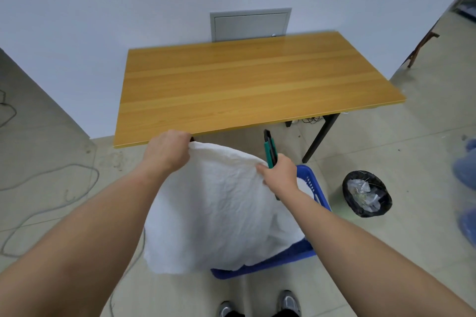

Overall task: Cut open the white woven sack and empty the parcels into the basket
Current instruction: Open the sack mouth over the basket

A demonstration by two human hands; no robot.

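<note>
The white woven sack [219, 211] hangs over the blue basket [313, 185] on the floor and covers most of it. My left hand [167, 152] grips the sack's upper left corner. My right hand [279, 172] pinches the sack's upper right edge and also holds a green and black utility knife [269, 148] that points up and away. The basket's right rim and front edge show around the sack. No parcels are visible; the sack hides the basket's inside.
A wooden table [252, 82] with black legs stands just beyond the sack. A black-lined waste bin [367, 197] sits on the floor to the right. Cables [51, 201] trail across the floor at left. My shoes [260, 306] are at the bottom.
</note>
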